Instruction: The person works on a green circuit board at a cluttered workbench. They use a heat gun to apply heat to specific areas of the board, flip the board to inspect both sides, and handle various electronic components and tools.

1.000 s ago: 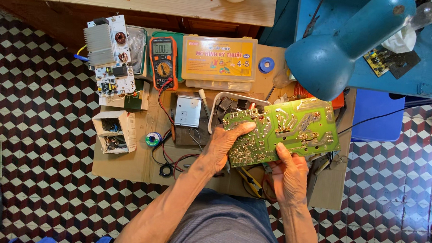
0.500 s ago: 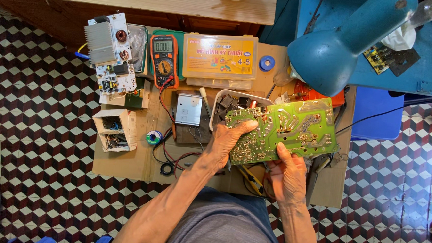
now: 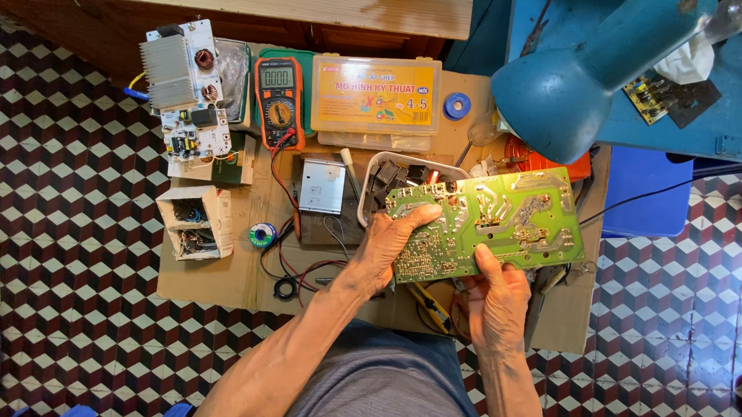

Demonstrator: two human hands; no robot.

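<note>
Soft, even daylight fills the scene, bright enough to show fine detail without harsh contrast. The green circuit board (image 3: 487, 224) is sharply rendered, its solder side catching small pale glints. Mild glare sits on the lid of the yellow plastic case (image 3: 376, 94) and on the metal heat sink (image 3: 168, 60). The blue lamp shade (image 3: 559, 96), close to the lens, looks slightly soft. Shadows under the forearms are faint and diffuse. The checkered floor tiles (image 3: 66, 304) bow slightly toward the frame edges.
</note>
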